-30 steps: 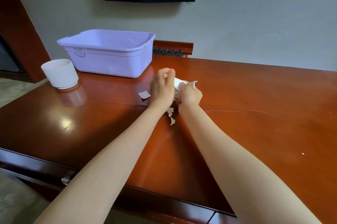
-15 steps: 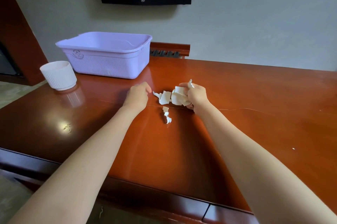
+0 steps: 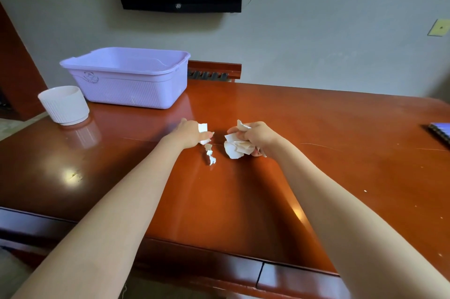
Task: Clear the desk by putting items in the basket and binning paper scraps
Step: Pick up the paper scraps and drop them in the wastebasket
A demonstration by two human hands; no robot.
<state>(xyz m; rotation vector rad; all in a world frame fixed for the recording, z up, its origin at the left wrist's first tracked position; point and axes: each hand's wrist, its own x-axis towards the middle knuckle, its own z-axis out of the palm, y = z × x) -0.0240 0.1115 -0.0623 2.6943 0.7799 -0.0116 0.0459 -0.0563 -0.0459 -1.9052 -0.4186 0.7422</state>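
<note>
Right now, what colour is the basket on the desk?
The basket is pale lilac, with finely ribbed walls, seen best in the head view.

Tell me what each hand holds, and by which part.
The left hand pinches a small paper scrap across its middle. The right hand grips a crumpled bunch of scraps by its upper part.

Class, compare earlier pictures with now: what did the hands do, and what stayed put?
The left hand parted from the right hand, which keeps gripping its paper wad, and took hold of a white scrap. The small scraps, basket and white pot stayed put.
</note>
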